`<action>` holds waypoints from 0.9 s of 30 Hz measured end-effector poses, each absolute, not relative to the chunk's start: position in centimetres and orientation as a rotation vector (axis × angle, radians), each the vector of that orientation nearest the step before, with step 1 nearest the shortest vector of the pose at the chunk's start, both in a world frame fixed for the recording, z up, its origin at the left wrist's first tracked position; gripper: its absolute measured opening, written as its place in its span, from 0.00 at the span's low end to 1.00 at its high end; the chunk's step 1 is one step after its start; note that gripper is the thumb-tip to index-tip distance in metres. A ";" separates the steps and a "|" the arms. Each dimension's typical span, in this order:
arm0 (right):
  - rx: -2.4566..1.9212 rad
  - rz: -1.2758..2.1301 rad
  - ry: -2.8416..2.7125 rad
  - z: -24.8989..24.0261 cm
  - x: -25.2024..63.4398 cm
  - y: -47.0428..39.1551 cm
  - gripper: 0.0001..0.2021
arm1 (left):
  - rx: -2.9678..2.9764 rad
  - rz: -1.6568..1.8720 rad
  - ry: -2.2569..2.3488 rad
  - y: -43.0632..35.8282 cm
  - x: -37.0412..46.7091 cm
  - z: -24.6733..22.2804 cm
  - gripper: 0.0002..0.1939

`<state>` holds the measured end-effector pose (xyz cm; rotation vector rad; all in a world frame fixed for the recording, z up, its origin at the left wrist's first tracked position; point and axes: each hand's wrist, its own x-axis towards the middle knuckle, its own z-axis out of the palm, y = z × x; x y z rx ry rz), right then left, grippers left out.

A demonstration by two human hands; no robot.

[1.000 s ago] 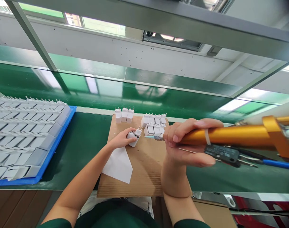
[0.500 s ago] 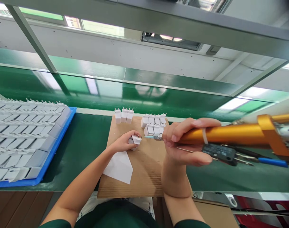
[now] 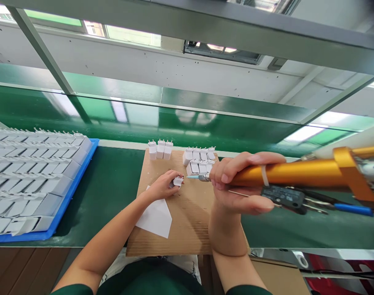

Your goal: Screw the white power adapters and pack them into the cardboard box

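My left hand (image 3: pixel 164 186) is closed around a small white plug adapter (image 3: pixel 177 181), held above the cardboard sheet. Its end with the pins points toward the tip of an orange glue dispensing gun (image 3: pixel 293 174). That gun's pale blue nozzle (image 3: pixel 192 177) reaches almost to the adapter; whether they touch I cannot tell. My right hand (image 3: pixel 242 180) wraps around the front of the gun's barrel. A black micro switch (image 3: pixel 283 198) is fixed beneath the barrel, close to my right thumb. A piece of white paper (image 3: pixel 156 217) lies below my left wrist.
A brown cardboard sheet (image 3: pixel 187 233) rests on the green bench (image 3: pixel 109 184). On its far side stand three white adapters (image 3: pixel 160 150) and a group of several more (image 3: pixel 200 160). At left, a blue tray (image 3: pixel 71 196) holds rows of white adapters. A metal frame crosses overhead.
The adapter has turned slightly in my left fingers, and that hand has shifted a little. My right hand and the glue gun stay in place.
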<state>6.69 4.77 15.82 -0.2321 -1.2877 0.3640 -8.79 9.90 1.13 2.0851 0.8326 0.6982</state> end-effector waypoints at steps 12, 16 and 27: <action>-0.264 0.388 -1.286 15.3 7.4 4.6 0.23 | 2.161 0.637 0.781 10.1 -9.6 1.3 0.16; -0.291 0.386 -1.285 15.4 7.4 4.5 0.22 | 2.139 0.597 0.753 10.0 -9.8 1.8 0.22; -0.294 0.352 -1.291 15.4 7.3 4.7 0.21 | 2.113 0.549 0.575 11.6 -11.4 2.6 0.23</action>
